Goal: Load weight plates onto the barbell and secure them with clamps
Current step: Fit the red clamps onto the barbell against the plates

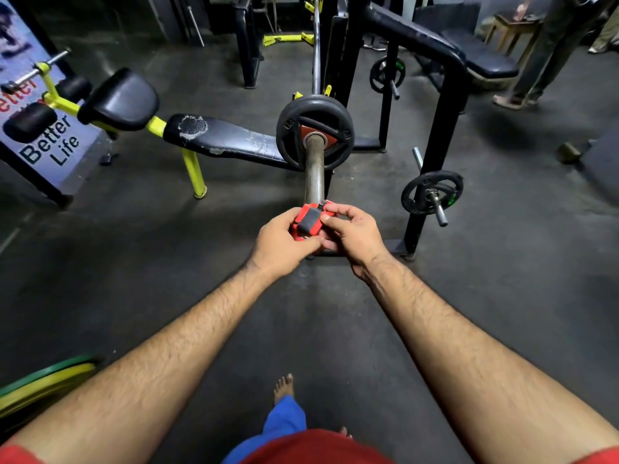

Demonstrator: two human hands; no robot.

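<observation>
The barbell's steel sleeve [314, 169] points straight at me from the rack. A black weight plate [291, 128] with a red hub sits far up the sleeve. At the sleeve's near tip both hands hold a red clamp [310, 221] with a black lever. My left hand [283, 244] grips its left side, thumb across the bottom. My right hand [353, 234] pinches the clamp's top and right side with curled fingers. The clamp hides the sleeve's end.
A black bench [221, 135] with yellow legs lies to the left. The black rack upright [435, 155] on the right carries small plates [432, 192] on pegs. Green and yellow plates [43, 380] lean at lower left. A person [549, 55] stands at the far right.
</observation>
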